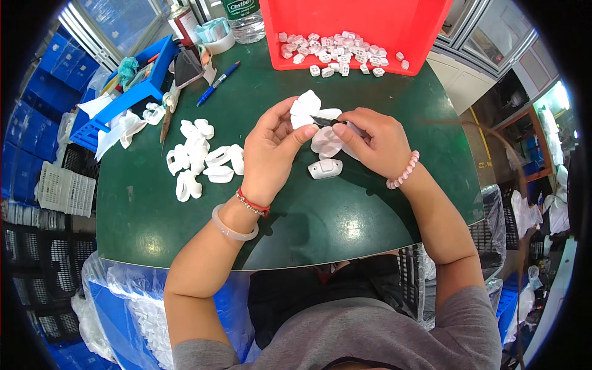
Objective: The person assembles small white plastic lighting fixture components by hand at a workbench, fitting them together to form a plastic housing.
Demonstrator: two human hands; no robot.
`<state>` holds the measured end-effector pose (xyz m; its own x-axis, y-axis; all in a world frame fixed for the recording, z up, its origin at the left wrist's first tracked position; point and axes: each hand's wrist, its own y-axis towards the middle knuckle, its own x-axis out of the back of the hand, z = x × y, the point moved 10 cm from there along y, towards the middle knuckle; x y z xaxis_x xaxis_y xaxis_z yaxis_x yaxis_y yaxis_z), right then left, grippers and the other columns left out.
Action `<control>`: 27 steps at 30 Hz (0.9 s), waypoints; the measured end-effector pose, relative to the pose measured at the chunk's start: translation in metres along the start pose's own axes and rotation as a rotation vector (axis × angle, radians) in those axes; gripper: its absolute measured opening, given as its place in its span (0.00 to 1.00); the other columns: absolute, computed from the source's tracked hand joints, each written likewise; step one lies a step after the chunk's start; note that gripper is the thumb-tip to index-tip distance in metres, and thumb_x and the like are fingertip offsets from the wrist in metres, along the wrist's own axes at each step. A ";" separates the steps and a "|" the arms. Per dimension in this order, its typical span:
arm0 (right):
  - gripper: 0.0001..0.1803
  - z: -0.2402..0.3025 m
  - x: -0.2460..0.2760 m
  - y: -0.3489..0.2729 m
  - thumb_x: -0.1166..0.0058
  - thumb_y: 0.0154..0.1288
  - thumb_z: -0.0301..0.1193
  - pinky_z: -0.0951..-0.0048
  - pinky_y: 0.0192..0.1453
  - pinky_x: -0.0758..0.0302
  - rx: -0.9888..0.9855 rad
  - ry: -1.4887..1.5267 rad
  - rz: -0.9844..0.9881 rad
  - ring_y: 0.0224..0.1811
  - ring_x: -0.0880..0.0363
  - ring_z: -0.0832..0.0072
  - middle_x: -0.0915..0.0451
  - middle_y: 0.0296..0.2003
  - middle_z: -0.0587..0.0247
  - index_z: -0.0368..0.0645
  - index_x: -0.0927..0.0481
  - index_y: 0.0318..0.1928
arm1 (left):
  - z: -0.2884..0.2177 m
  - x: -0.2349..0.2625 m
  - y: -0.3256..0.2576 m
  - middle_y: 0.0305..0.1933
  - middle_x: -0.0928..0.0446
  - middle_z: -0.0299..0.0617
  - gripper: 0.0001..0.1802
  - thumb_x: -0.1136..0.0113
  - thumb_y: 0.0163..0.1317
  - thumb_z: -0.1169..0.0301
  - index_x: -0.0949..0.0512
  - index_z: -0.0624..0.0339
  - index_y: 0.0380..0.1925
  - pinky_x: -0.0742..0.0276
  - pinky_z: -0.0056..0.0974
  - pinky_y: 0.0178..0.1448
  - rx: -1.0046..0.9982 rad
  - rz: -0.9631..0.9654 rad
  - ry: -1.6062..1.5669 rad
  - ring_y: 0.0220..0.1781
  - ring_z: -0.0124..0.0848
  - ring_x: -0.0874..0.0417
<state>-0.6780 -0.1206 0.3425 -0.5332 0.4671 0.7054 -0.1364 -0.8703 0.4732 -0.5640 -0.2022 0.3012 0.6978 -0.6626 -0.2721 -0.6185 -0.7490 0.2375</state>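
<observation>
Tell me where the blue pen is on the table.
In the head view the blue pen lies on the green table at its far left, between the blue tray and the red bin, beyond the left hand.

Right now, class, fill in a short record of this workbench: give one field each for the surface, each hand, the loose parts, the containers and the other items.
Surface: round dark green table
Left hand: holds a white plastic part
Right hand: grips a small dark blade tool against that part
Loose parts: pile of white pieces to the left; one white piece below the hands
Containers: red bin with small white pieces; blue tray
Other items: blue pen, tape roll, clear bottle
</observation>
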 end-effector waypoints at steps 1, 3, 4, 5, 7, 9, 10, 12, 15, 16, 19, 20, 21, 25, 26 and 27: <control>0.12 0.000 0.000 0.000 0.46 0.59 0.38 0.73 0.24 0.31 0.000 0.000 0.000 0.20 0.27 0.71 0.24 0.22 0.62 0.41 0.20 0.33 | -0.001 0.000 0.000 0.52 0.28 0.48 0.25 0.42 0.57 0.79 0.36 0.71 0.55 0.26 0.33 0.55 -0.003 0.000 0.008 0.52 0.31 0.25; 0.12 0.000 0.000 0.001 0.46 0.59 0.38 0.73 0.24 0.31 -0.003 0.001 -0.008 0.20 0.27 0.71 0.25 0.22 0.62 0.41 0.20 0.33 | -0.001 0.001 0.001 0.52 0.28 0.48 0.25 0.42 0.57 0.79 0.36 0.71 0.55 0.26 0.33 0.55 -0.005 0.000 0.016 0.52 0.31 0.25; 0.12 -0.001 0.000 0.001 0.46 0.59 0.38 0.73 0.24 0.31 -0.003 0.002 -0.008 0.20 0.27 0.71 0.25 0.22 0.62 0.41 0.20 0.33 | -0.001 0.001 0.001 0.51 0.28 0.47 0.25 0.42 0.57 0.79 0.36 0.71 0.55 0.26 0.33 0.55 -0.010 -0.001 0.017 0.52 0.30 0.25; 0.12 -0.005 0.001 0.001 0.46 0.59 0.38 0.73 0.24 0.31 -0.015 0.011 -0.033 0.20 0.27 0.71 0.25 0.22 0.62 0.41 0.20 0.33 | -0.001 0.001 0.001 0.51 0.28 0.47 0.25 0.42 0.57 0.79 0.36 0.71 0.54 0.26 0.33 0.55 -0.014 -0.002 0.017 0.51 0.30 0.25; 0.12 -0.007 0.003 0.002 0.46 0.59 0.38 0.73 0.24 0.31 -0.026 0.022 -0.058 0.20 0.27 0.71 0.25 0.22 0.62 0.41 0.20 0.33 | -0.001 0.001 0.001 0.51 0.28 0.47 0.25 0.42 0.57 0.79 0.36 0.71 0.54 0.26 0.33 0.55 -0.009 -0.007 0.014 0.51 0.30 0.25; 0.12 -0.005 0.006 0.003 0.46 0.59 0.38 0.73 0.23 0.31 -0.015 -0.001 -0.070 0.20 0.27 0.70 0.25 0.22 0.62 0.40 0.21 0.33 | -0.001 0.002 0.002 0.51 0.28 0.47 0.24 0.42 0.57 0.78 0.36 0.71 0.54 0.26 0.33 0.55 -0.006 -0.011 0.010 0.51 0.30 0.25; 0.12 -0.005 0.009 0.003 0.46 0.59 0.38 0.73 0.23 0.31 -0.017 -0.010 -0.075 0.20 0.27 0.70 0.25 0.22 0.62 0.40 0.21 0.33 | -0.001 0.000 0.003 0.51 0.28 0.46 0.24 0.42 0.57 0.79 0.36 0.71 0.54 0.27 0.33 0.55 0.001 -0.012 0.023 0.51 0.30 0.25; 0.13 -0.001 0.015 0.003 0.46 0.59 0.38 0.72 0.24 0.31 0.027 -0.052 -0.101 0.20 0.27 0.70 0.25 0.22 0.61 0.40 0.21 0.33 | -0.004 -0.003 0.002 0.51 0.28 0.46 0.24 0.42 0.57 0.79 0.35 0.71 0.54 0.27 0.32 0.55 0.001 0.003 0.026 0.51 0.29 0.25; 0.16 -0.022 0.013 -0.001 0.43 0.57 0.40 0.70 0.30 0.27 -0.029 0.031 -0.184 0.25 0.24 0.67 0.24 0.26 0.59 0.39 0.22 0.37 | 0.011 -0.002 0.005 0.51 0.28 0.45 0.24 0.43 0.56 0.81 0.35 0.70 0.54 0.30 0.31 0.56 0.011 0.001 0.081 0.51 0.30 0.25; 0.18 -0.024 0.008 0.000 0.41 0.55 0.41 0.71 0.31 0.27 -0.068 0.145 -0.185 0.25 0.24 0.69 0.24 0.27 0.59 0.38 0.23 0.38 | 0.010 0.000 0.001 0.51 0.28 0.45 0.24 0.44 0.56 0.81 0.35 0.70 0.54 0.29 0.31 0.55 0.039 0.017 0.109 0.51 0.30 0.25; 0.24 -0.026 -0.014 -0.004 0.33 0.49 0.37 0.78 0.30 0.32 -0.196 0.489 -0.031 0.28 0.32 0.85 0.27 0.28 0.69 0.38 0.27 0.42 | 0.017 -0.014 -0.009 0.48 0.27 0.46 0.25 0.43 0.55 0.83 0.35 0.69 0.53 0.25 0.32 0.51 0.107 0.113 0.090 0.49 0.31 0.23; 0.24 -0.026 -0.016 -0.006 0.33 0.48 0.38 0.80 0.31 0.32 -0.215 0.503 -0.006 0.28 0.33 0.85 0.28 0.29 0.70 0.39 0.27 0.42 | 0.012 -0.021 -0.012 0.48 0.27 0.46 0.25 0.43 0.54 0.84 0.35 0.69 0.53 0.23 0.33 0.50 0.087 0.143 0.110 0.48 0.31 0.23; 0.24 -0.027 -0.011 -0.007 0.33 0.48 0.38 0.80 0.31 0.32 -0.215 0.490 -0.019 0.28 0.33 0.85 0.28 0.29 0.70 0.39 0.27 0.42 | 0.013 -0.026 -0.011 0.48 0.27 0.46 0.25 0.43 0.54 0.84 0.35 0.69 0.53 0.23 0.33 0.50 0.079 0.158 0.104 0.48 0.31 0.23; 0.23 -0.023 -0.017 -0.007 0.35 0.51 0.39 0.79 0.33 0.31 -0.235 0.508 0.060 0.29 0.32 0.84 0.26 0.30 0.67 0.39 0.27 0.42 | 0.013 -0.025 -0.010 0.48 0.27 0.46 0.24 0.43 0.55 0.84 0.34 0.69 0.53 0.23 0.32 0.50 0.099 0.178 0.148 0.47 0.31 0.22; 0.22 -0.024 -0.017 -0.006 0.36 0.53 0.38 0.79 0.33 0.31 -0.200 0.520 0.016 0.29 0.32 0.83 0.26 0.29 0.67 0.38 0.26 0.42 | 0.013 -0.023 -0.010 0.48 0.27 0.46 0.24 0.43 0.55 0.83 0.34 0.69 0.53 0.23 0.32 0.50 0.091 0.170 0.140 0.47 0.31 0.22; 0.20 -0.023 -0.016 -0.006 0.38 0.54 0.38 0.78 0.33 0.31 -0.166 0.534 -0.026 0.29 0.31 0.83 0.27 0.29 0.67 0.38 0.26 0.42 | 0.014 -0.020 -0.009 0.48 0.27 0.46 0.24 0.42 0.55 0.83 0.34 0.68 0.53 0.24 0.32 0.50 0.085 0.160 0.132 0.47 0.31 0.22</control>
<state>-0.6879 -0.1270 0.3160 -0.8708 0.3822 0.3091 -0.2616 -0.8928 0.3668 -0.5772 -0.1817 0.2917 0.6262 -0.7717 -0.1116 -0.7494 -0.6352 0.1870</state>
